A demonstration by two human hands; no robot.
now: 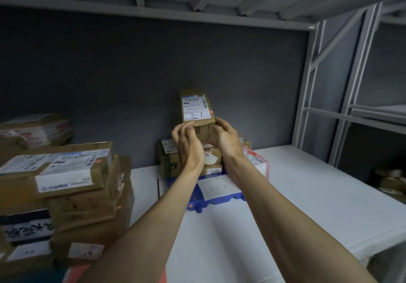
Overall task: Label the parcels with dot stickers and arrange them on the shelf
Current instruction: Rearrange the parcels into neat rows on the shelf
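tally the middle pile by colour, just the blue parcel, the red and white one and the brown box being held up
blue parcel: 1
red-and-white parcel: 1
brown box, held up: 1
total: 3

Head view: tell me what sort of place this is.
Probably a parcel depot or courier storeroom: grey metal shelving, stacks of cardboard parcels with shipping labels, and both hands setting a small box marked "3-1" on a pile.
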